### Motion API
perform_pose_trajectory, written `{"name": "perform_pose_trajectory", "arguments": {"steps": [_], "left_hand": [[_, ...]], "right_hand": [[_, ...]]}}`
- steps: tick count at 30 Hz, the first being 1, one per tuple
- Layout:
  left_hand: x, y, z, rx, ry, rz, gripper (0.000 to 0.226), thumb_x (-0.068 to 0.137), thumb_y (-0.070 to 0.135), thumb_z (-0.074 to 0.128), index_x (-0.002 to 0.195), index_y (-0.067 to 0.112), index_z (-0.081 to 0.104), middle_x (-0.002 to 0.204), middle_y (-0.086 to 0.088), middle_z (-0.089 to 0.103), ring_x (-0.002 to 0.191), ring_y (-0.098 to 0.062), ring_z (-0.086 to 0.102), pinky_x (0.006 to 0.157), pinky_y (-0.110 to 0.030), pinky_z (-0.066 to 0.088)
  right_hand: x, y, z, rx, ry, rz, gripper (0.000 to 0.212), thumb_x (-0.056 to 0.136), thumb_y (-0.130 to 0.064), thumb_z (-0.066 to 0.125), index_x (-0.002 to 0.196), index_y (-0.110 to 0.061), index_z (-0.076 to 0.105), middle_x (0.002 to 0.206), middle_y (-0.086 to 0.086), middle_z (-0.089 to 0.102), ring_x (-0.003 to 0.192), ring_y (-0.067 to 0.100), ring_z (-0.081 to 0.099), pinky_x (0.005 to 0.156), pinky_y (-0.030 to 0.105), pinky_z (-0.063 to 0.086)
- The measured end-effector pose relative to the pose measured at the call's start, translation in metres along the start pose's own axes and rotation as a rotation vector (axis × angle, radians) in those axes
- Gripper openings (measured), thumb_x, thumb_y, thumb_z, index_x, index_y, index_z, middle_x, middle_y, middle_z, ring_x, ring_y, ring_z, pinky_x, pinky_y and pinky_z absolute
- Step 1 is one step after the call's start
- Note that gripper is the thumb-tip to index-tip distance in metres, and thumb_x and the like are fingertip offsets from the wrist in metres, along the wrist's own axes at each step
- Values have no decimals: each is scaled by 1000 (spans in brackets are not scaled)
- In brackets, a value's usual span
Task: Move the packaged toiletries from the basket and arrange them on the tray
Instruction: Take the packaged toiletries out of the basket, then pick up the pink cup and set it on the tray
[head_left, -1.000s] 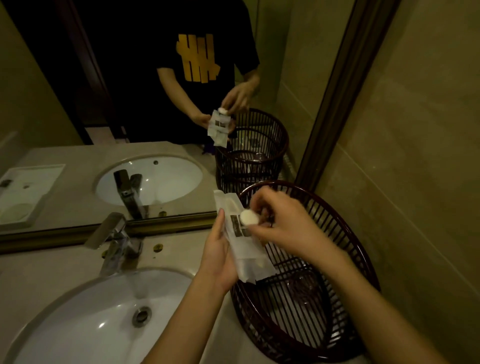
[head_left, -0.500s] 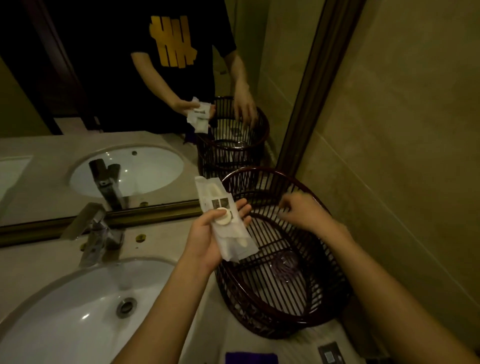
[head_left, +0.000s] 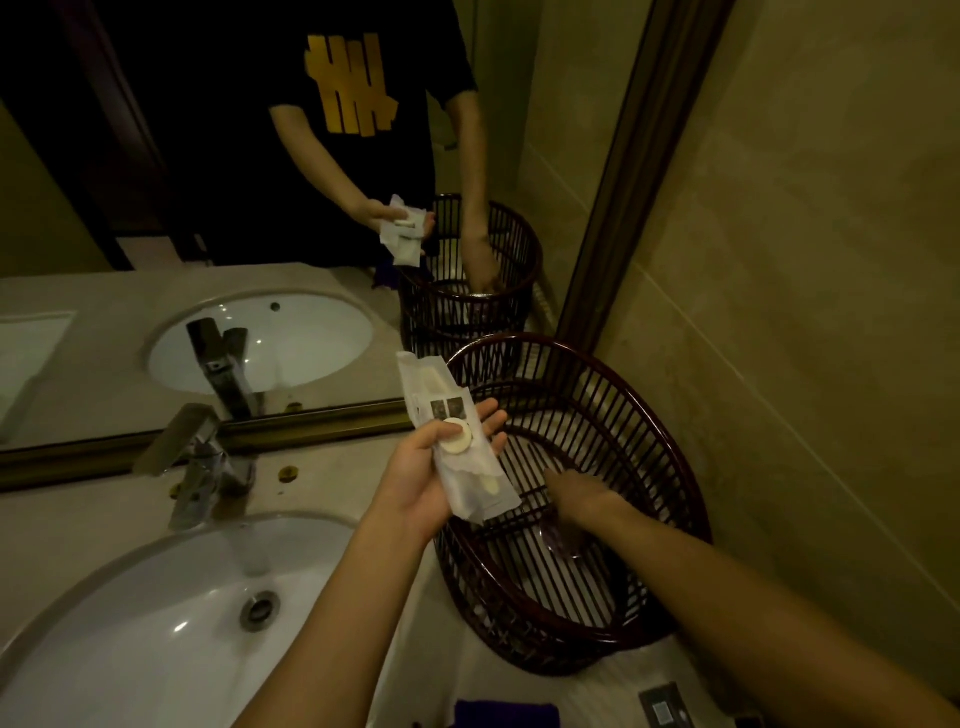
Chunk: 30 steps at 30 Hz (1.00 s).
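A dark wicker basket stands on the counter against the right wall. My left hand hovers at its left rim, palm up. It holds several white toiletry packets stacked flat, with a small round white soap pinned on top by my thumb. My right hand reaches down inside the basket, fingers low near a clear wrapped item on the bottom. Whether it grips that item cannot be told. No tray is in view.
A white sink with a chrome faucet lies to the left. The mirror behind reflects the person and basket. A purple item and a small dark packet lie at the counter's near edge.
My right hand put the round soap on the stack in my left hand, then dropped from the basket's rim to its bottom. The left hand stayed beside the rim.
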<state>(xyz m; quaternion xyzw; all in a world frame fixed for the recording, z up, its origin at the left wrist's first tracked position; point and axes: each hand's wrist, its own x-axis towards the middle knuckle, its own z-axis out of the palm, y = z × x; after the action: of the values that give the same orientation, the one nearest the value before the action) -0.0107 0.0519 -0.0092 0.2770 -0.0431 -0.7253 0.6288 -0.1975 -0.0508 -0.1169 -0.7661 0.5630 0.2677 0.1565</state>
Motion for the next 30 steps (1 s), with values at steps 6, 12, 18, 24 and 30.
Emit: {"name": "perform_pose_trajectory", "arguments": {"steps": [6, 12, 18, 24, 30], "left_hand": [[-26, 8, -8, -105, -10, 44, 45, 81, -3, 47, 123, -3, 62, 126, -22, 69, 113, -33, 69, 91, -44, 59], [-80, 41, -51, -167, 34, 135, 52, 82, -3, 46, 132, -3, 58, 130, -24, 66, 114, -34, 69, 93, -50, 57], [-154, 76, -109, -188, 100, 173, 58, 84, 1, 45, 141, 5, 53, 139, -20, 61, 120, -30, 66, 98, -47, 54], [-264, 130, -186, -180, 191, 243, 49, 81, 4, 46, 125, 5, 69, 132, -18, 67, 119, -29, 66, 97, -47, 53], [-392, 176, -264, -230, 358, 315, 53, 79, 4, 47, 131, -2, 60, 124, -24, 69, 104, -33, 72, 94, -50, 53]], "right_hand": [[-20, 4, -30, 134, 225, -67, 41, 81, -30, 76, 120, -25, 63, 123, 6, 66, 114, 28, 63, 92, 40, 53], [-98, -12, -82, 365, 516, -173, 57, 79, -22, 83, 132, -20, 62, 126, 6, 64, 116, 22, 60, 91, 24, 42], [-197, -91, -117, 402, 753, -461, 60, 78, -23, 84, 131, -33, 57, 122, -18, 50, 107, -3, 46, 80, 0, 29], [-240, -244, -80, 471, 664, -674, 59, 84, -20, 79, 137, -30, 56, 132, -9, 48, 110, -3, 43, 86, 2, 34], [-268, -405, -25, 418, 519, -821, 61, 81, -17, 81, 135, -31, 57, 132, -9, 51, 109, 0, 44, 75, -3, 31]]}}
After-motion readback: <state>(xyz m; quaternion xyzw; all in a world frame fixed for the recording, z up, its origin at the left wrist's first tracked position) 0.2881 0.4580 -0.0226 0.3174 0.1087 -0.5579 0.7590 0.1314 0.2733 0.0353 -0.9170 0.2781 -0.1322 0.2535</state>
